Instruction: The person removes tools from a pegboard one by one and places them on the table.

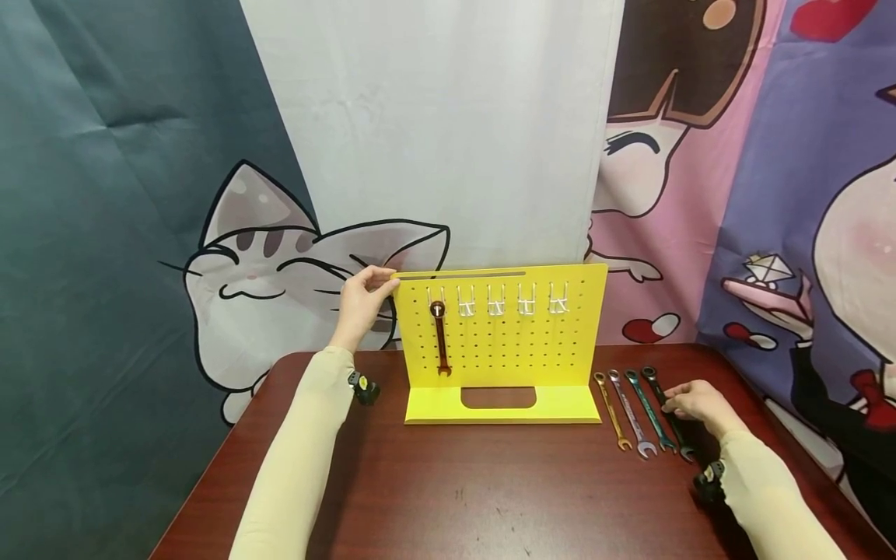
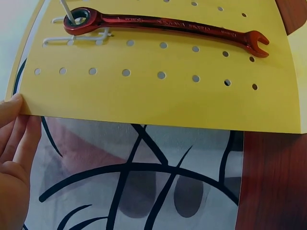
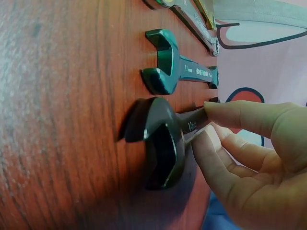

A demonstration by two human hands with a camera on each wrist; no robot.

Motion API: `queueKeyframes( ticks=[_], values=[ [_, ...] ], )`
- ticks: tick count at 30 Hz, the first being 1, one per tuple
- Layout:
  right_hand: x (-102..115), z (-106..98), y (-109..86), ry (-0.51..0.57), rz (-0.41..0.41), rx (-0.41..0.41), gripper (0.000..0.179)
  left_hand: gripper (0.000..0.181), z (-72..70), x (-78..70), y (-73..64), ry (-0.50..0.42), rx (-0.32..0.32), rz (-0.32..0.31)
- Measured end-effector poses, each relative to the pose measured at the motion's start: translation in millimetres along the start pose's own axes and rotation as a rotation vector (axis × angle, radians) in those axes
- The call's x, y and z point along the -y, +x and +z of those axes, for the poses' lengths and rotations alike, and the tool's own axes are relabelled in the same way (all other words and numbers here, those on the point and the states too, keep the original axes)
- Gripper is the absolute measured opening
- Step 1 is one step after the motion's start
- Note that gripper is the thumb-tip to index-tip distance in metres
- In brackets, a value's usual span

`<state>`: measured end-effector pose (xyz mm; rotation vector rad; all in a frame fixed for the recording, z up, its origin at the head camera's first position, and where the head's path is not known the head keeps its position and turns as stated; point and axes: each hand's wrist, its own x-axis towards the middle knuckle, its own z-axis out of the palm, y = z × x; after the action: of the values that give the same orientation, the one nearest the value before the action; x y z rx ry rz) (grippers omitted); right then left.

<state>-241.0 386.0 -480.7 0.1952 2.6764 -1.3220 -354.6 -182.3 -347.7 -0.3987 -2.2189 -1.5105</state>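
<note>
The black wrench [image 3: 173, 122] lies at the right end of a row on the bench [image 1: 490, 490], and its handle is pinched between the thumb and fingers of the right hand [image 1: 702, 406]. The handle seems to have been chosen because a thin shank can be nipped from both sides, with both ends left free. Whether the wrench has been raised off the wood cannot be told, though a shadow is cast beneath its open end.

Its long axis is run mainly from near to far: the ring end is pointed at the far edge, the open end is pointed toward the person, and the near end is slanted to the right. Much the same slant is shared by the green wrench [image 1: 649, 411], silver wrench [image 1: 632, 412] and gold wrench [image 1: 612, 410], probably laid side by side so that each can be reached singly.

The upper left corner of the yellow board [image 1: 504, 377] is grasped by the left hand's grip [image 1: 364, 303], presumably so that the board is steadied. On it the red wrench [image 1: 441, 342] is hung by its ring, axis nearly upright, open end down. Four more hooks [image 1: 558, 299] are lined up beside it.
</note>
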Motion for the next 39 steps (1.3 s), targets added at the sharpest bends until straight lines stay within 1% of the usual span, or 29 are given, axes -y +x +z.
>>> queueKeyframes(
  ticks=[6,13,23,31,39],
  values=[
    [-3.4,1.7,0.3,0.003,0.012,0.009,0.04,0.025,1.4,-0.6,0.8,0.017,0.007,-0.004],
    [-0.8,0.0,1.3,0.019,0.011,0.002,0.039,0.024,2.4,-1.1,3.9,0.035,-0.002,0.006],
    [1.2,-0.9,2.0,0.003,0.017,0.003,0.04,0.025,1.4,-1.1,3.5,0.053,-0.008,0.006],
    [0.5,-1.0,4.1,0.008,0.018,-0.015,0.039,0.025,1.2,-1.3,1.6,0.052,-0.01,0.009],
    [2.8,-0.1,1.3,-0.009,0.01,-0.019,0.037,0.025,2.0,-1.1,0.3,0.042,-0.013,0.005]
  ],
)
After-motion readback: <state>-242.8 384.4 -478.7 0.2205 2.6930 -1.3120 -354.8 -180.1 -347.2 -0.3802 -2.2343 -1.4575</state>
